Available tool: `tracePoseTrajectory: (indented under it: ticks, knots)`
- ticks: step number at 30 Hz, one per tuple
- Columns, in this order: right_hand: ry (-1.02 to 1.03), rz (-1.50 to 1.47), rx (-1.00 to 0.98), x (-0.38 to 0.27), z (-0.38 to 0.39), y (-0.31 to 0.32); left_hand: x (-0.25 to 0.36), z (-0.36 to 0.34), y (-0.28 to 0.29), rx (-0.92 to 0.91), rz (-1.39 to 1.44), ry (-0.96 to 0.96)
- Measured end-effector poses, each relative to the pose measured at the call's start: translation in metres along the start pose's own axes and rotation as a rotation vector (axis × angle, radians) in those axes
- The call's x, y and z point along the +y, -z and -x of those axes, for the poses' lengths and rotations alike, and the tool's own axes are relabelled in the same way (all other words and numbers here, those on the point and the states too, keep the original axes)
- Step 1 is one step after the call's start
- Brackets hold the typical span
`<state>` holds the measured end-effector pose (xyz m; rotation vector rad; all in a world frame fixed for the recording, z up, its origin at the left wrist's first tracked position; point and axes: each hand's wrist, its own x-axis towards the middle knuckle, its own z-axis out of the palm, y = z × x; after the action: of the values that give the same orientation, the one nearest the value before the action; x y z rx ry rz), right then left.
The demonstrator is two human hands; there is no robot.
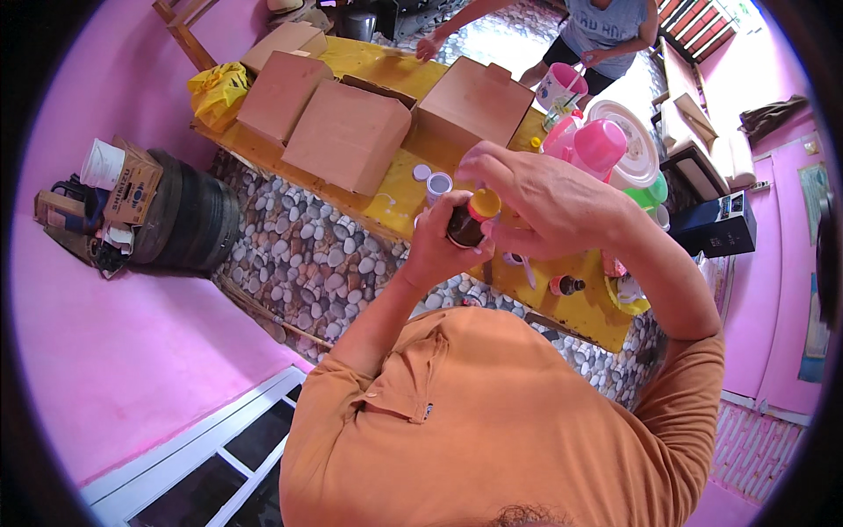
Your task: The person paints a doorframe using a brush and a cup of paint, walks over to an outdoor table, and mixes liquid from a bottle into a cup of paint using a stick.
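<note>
My left hand [436, 241] is wrapped round a dark brown bottle [465, 230] with a yellow cap [484, 204], held above the near edge of the yellow table [386, 206]. Close to the bottle's right side is my right hand [549, 198], thumb and fingers apart around the cap; its fingertips are smeared by motion, and I cannot tell if they touch. Just beyond the bottle stand an open round jar [438, 184] and a round lid-like piece [421, 172]. A smaller dark bottle [566, 285] lies on its side at the near right.
Brown cardboard boxes [347, 132] cover the table's left and middle. Pink plastic ware [600, 147] and a white round lid [634, 140] crowd the right end. Another person [606, 35] stands across the table, holding a pink patterned container [562, 85]. Stacked tyres [198, 211] stand at left.
</note>
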<state>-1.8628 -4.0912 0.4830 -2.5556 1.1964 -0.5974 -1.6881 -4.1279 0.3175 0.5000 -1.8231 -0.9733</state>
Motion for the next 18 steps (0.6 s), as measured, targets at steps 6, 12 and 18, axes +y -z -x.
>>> tracePoseTrajectory:
  ticks: [6,12,18]
  knots:
    - [-0.515,0.213,-0.338,-0.028,-0.018,0.019,0.004,-0.003,0.0,0.052,-0.027,-0.062]
    - [-0.3,0.076,-0.123,-0.016,-0.001,0.003,0.007,-0.002,0.008,0.015,-0.021,0.027]
    - [-0.273,-0.09,-0.148,-0.009,0.005,0.007,0.004,-0.001,0.004,0.036,0.038,0.014]
